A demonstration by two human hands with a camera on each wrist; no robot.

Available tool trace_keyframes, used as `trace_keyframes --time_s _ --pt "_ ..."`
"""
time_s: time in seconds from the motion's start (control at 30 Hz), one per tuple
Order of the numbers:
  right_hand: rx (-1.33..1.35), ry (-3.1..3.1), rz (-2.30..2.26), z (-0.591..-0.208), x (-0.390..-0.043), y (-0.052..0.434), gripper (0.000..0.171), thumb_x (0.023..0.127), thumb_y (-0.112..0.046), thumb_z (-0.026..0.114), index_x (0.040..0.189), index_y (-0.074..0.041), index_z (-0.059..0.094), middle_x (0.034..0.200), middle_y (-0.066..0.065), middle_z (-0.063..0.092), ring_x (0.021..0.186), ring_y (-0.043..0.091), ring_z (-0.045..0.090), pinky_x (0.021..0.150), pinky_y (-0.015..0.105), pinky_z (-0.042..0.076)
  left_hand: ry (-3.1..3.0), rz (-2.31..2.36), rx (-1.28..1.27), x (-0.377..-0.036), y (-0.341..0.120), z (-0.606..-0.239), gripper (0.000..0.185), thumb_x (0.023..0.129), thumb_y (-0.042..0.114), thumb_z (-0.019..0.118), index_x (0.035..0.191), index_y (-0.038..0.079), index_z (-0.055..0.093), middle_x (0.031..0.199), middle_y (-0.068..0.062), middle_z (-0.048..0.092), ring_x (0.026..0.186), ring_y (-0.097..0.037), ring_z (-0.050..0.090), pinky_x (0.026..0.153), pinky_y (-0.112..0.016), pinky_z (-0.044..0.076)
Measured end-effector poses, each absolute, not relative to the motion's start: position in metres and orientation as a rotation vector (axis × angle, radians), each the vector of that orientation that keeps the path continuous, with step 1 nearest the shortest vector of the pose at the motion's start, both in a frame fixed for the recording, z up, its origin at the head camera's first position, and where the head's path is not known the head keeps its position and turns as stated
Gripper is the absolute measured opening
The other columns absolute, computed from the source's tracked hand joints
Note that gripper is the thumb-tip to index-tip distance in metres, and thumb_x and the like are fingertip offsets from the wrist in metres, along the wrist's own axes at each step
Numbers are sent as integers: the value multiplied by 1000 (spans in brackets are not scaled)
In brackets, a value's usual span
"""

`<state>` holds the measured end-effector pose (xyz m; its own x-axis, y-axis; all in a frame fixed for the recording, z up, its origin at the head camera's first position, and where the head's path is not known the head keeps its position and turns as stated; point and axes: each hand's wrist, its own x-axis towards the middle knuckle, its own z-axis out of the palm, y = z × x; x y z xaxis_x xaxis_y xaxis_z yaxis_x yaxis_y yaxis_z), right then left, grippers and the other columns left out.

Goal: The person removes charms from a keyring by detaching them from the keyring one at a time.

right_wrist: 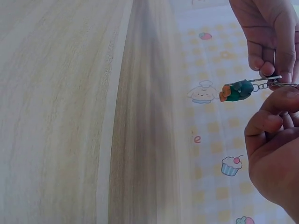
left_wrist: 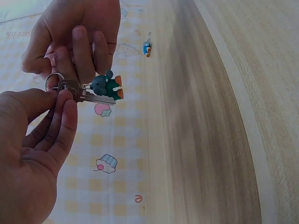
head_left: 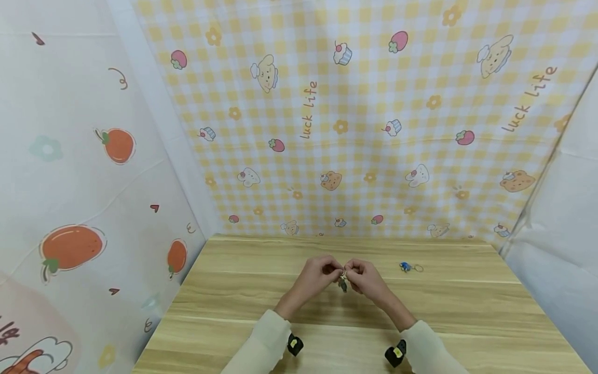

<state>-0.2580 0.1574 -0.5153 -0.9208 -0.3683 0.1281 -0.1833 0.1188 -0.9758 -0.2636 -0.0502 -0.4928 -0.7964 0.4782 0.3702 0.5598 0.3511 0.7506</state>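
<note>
Over the table, my left hand (head_left: 320,274) and right hand (head_left: 366,280) meet at a metal key ring (left_wrist: 52,78). A silver key (left_wrist: 100,99) and a small dark green figure charm (left_wrist: 106,87) with orange feet hang from it; a short chain (right_wrist: 262,86) joins the charm. Thumb and fingers of my left hand (left_wrist: 39,154) pinch the key's head beside the ring. My right hand (left_wrist: 77,42) pinches the ring from the other side, its fingertips partly hidden behind it. In the right wrist view the charm (right_wrist: 238,90) points away from both hands.
A blue figure keychain (head_left: 405,266) with its own ring lies on the wooden table (head_left: 243,291), right of my hands. Behind the table hangs a yellow checked cloth (head_left: 299,104); printed white cloths (head_left: 93,197) stand at the sides. Black wrist devices (head_left: 294,344) sit by both sleeves.
</note>
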Motion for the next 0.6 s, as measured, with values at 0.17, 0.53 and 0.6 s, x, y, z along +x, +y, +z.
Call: trace_keyframes --time_s 0.17,0.53,0.6 --pt "-503 2212 -1878 -516 -259 159 24 107 -10 48 103 9 62 57 -8 43 48 5 36 48 19 32 -2480 -1319 -1070 -264 -51 -493 7 102 5 70 101 7 77 98 -6 76 82 -1 68 75 -17 58" --pt "-481 2171 -1847 -517 -259 159 34 113 -20 47 106 9 62 60 -8 45 50 5 37 50 20 34 -2481 -1220 -1141 -262 -53 -487 7 103 7 70 103 6 77 104 -7 76 86 -6 71 78 -15 58" --pt "-480 2175 -1847 -517 -259 160 31 112 -18 48 106 8 62 62 -6 46 51 5 37 50 20 34 -2468 -1230 -1134 -262 -54 -488 6 102 7 71 102 6 77 104 -7 74 85 -6 71 78 -15 59"
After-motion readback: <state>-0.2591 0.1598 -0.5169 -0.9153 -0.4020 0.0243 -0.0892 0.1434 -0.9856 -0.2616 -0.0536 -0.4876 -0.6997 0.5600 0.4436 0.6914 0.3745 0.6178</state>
